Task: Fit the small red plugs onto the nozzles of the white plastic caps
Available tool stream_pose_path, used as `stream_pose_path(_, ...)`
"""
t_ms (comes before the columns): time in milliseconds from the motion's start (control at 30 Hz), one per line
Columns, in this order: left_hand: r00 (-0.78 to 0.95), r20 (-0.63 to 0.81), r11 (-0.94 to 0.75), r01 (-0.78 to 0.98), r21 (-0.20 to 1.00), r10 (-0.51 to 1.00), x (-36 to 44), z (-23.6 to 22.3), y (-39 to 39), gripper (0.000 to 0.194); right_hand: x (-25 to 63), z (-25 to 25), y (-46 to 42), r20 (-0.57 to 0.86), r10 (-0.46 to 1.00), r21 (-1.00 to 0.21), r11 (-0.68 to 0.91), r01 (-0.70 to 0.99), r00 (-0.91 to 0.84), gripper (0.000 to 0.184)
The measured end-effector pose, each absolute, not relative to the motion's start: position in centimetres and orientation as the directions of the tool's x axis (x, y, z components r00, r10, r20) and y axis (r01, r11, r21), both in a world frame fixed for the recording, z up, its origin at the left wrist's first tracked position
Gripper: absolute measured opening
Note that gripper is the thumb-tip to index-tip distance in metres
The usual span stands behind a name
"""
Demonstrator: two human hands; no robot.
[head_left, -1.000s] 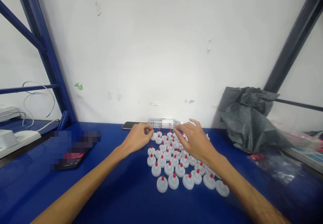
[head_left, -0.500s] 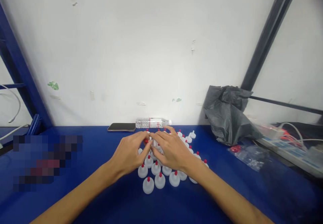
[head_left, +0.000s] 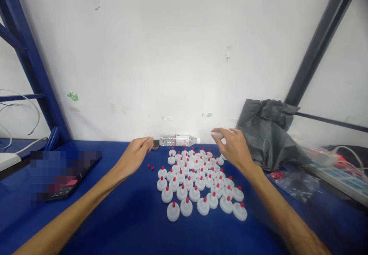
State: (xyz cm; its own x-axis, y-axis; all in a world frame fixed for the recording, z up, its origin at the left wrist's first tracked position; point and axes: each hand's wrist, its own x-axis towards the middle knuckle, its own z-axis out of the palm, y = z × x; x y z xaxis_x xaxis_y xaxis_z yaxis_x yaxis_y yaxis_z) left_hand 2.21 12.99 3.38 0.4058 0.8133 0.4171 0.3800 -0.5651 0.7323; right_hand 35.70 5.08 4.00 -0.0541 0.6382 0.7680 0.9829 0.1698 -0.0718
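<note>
Many white nozzle caps [head_left: 186, 207] with small red tips stand in a cluster on the blue table [head_left: 126, 216]. To the left of the cluster, my left hand [head_left: 135, 155] hovers with its fingers curled closed; whatever they pinch is hidden. Two loose red tip caps [head_left: 152, 168] lie on the table just right of that hand. Beyond the right back edge of the cluster, my right hand [head_left: 234, 145] is raised, thumb and fingers pinching a white nozzle cap [head_left: 217, 134] that is partly covered and blurred.
Along the wall lie a clear bottle [head_left: 181, 140] on its side and a phone [head_left: 155, 144], partly behind my left hand. A dark grey plastic bag [head_left: 267, 132], clear plastic wrapping [head_left: 299, 184] and a power strip [head_left: 339, 178] are on the right. A dark, partly blurred object [head_left: 71, 186] lies left.
Half a second ago my hands met over the cluster; now they are apart, the left drawn leftward, the right moved right and up with a white nozzle cap. The camera view has also shifted.
</note>
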Motion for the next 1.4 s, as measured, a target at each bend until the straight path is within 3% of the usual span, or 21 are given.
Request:
stream_pose_path(167, 0.456, 0.437, -0.613, 0.712, 0.344, 0.775, 0.8, 1.7, 14.0, 0.032, 39.1, 3.4, 5.8, 0.683, 0.728, -0.165, 0.076, 0.983, 0.058, 0.023)
stream_pose_path(267, 0.567, 0.428, -0.673, 0.724, 0.149, 0.704, 1.0, 0.6, 13.7, 0.027, 40.5, 3.6, 5.6, 0.605, 0.793, -0.193, 0.066, 0.979, 0.066, 0.025)
stream_pose_path(333, 0.613, 0.423, -0.703, 0.706, 0.087, 0.668, 1.0, 0.2, 13.6, 0.029, 41.8, 3.8, 5.3, 0.554, 0.832, -0.223, 0.095, 0.970, 0.046, 0.028)
stream_pose_path(533, 0.634, 0.398, -0.718, 0.689, 0.100, 0.663, 0.6, -0.3, 14.4, 0.033, 45.2, 3.2, 3.8, 0.133, 0.990, -0.473, 0.101, 0.875, -0.042, 0.030)
stream_pose_path(733, 0.659, 0.343, -0.736, 0.649, 0.192, 0.670, 0.2, -0.1, 14.7, 0.026, 45.3, 2.6, 3.3, -0.019, 0.988, -0.597, 0.113, 0.794, -0.154, 0.034)
stream_pose_path(833, 0.671, 0.322, -0.742, 0.636, 0.213, 0.668, 0.2, 0.3, 14.2, 0.023, 45.2, 3.1, 3.2, 0.030, 0.996, -0.560, 0.088, 0.824, -0.086, 0.039)
stream_pose_path(1000, 0.678, 0.261, -0.725, 0.657, 0.204, 0.688, 0.1, 0.5, 14.0, 0.024, 44.5, 3.8, 3.6, 0.310, 0.944, -0.414, 0.026, 0.910, 0.114, 0.046)
stream_pose_path(1167, 0.662, 0.232, -0.701, 0.681, 0.213, 0.713, -0.2, 0.6, 14.0, 0.022, 42.5, 3.7, 4.0, 0.489, 0.867, -0.277, 0.052, 0.960, 0.094, 0.044)
stream_pose_path(1400, 0.660, 0.250, -0.705, 0.678, 0.208, 0.708, 0.0, 0.9, 13.6, 0.029, 39.6, 3.4, 3.8, 0.555, 0.832, -0.209, 0.127, 0.970, 0.011, 0.044)
